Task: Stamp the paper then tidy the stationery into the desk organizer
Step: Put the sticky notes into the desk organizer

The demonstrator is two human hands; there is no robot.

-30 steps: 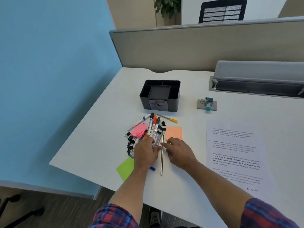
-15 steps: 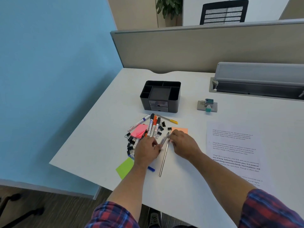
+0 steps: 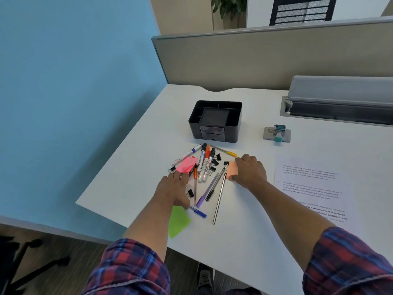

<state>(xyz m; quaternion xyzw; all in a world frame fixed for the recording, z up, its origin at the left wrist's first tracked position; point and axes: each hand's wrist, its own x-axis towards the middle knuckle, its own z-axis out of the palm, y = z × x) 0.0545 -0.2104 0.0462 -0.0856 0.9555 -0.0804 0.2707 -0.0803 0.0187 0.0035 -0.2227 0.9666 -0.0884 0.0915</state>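
Resting right hand (image 3: 251, 171) on orange sticky notes (image 3: 231, 170)

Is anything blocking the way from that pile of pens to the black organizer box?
Nothing visible does. The markers lie just in front of the desk organizer with bare desk between them, and its top compartments look open.

I have a single view, from the head camera, looking forward and steeply down over the white desk (image 3: 136, 158). My sleeves fill the near edge, the desk organizer (image 3: 215, 121) sits mid-frame, and the partition (image 3: 265, 58) closes the far side. The blue wall (image 3: 74, 92) takes the left.
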